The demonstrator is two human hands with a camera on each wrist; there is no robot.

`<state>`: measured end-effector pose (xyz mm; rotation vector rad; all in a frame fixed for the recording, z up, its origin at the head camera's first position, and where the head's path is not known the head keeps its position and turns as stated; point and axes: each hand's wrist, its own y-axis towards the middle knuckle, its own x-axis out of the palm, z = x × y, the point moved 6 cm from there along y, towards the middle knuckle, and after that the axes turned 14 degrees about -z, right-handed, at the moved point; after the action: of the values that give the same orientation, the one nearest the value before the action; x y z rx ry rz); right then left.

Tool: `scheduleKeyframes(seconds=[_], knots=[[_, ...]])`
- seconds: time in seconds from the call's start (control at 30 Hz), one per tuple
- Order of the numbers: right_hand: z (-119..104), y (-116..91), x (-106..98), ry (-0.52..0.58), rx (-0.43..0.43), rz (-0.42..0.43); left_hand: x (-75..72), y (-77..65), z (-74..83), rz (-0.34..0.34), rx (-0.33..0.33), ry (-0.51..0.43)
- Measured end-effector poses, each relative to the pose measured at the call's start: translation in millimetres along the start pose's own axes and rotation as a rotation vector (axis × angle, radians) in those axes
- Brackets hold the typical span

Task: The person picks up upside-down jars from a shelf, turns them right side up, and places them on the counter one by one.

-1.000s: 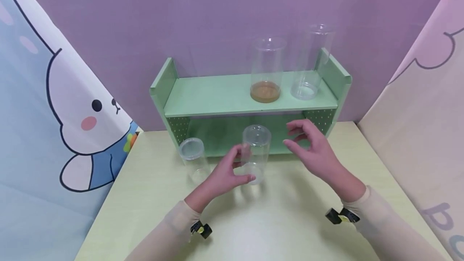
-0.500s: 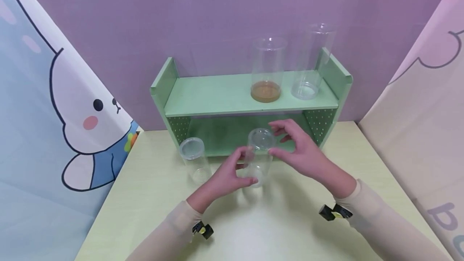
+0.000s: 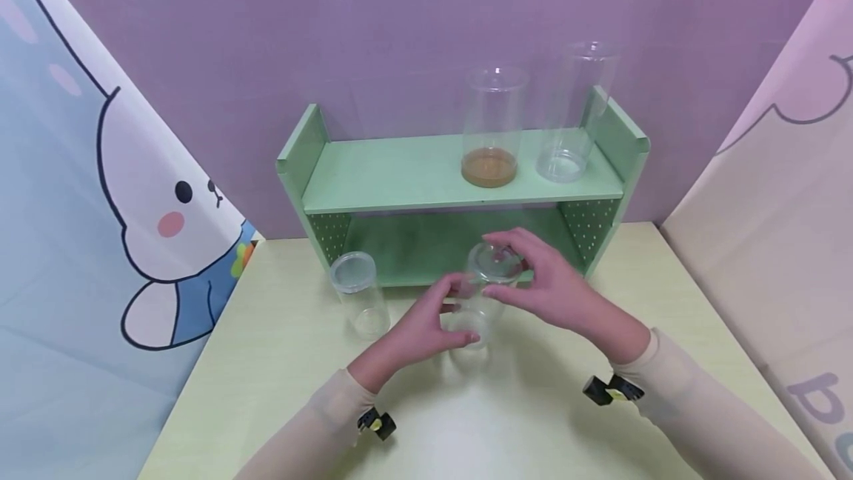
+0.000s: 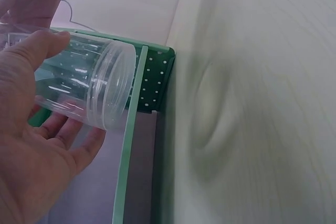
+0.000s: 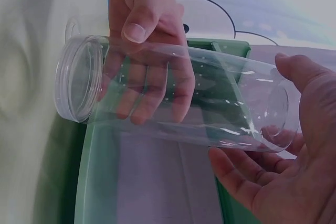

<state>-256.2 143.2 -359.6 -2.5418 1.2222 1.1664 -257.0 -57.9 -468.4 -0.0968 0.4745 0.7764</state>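
- Left of the grip: capped jar [image 3: 360,298], upright on the table [image 3: 266,361], near the left wrist. I'd guess it's parked there to keep the hands' space free.
- Left hand [image 3: 416,328]: thumb one side, fingers the other, curled round the lower part of the held jar [image 3: 476,310]. Palm faces right, forearm angled up from below.
- Held jar: between both hands, lid end [image 5: 79,80] down, slightly tilted, just off the table. Two holds likely steady it (slick clear plastic, I wouldn't trust one).
- Behind and above the grip: brown-bottomed container [image 3: 493,124], upright on the top board of the shelf [image 3: 386,169], probably out of reach of knocks.
- Right hand [image 3: 546,280]: thumb and fingers arched wide round the jar's upper end; how firmly, I can't tell. Forearm slants in.
- Behind, further right: clear container [image 3: 576,110], upright, same board.
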Motion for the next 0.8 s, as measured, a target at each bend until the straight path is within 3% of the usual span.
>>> scheduleKeyframes(seconds=[0.37,0.6,0.8], knots=[[1.2,-1.9,-4.2,0.018,0.002,0.032,0.2,-1.2,-0.1,-0.01,0.006,0.014],[5.8,-4.8,-14.3,0.073,-0.04,0.104,-0.9,-3.0,-10.5,0.0,-0.051,0.025],[12.3,-8.3,-21.9,0.115,-0.029,0.143,-1.8,-3.6,-17.3,0.001,-0.047,0.022]])
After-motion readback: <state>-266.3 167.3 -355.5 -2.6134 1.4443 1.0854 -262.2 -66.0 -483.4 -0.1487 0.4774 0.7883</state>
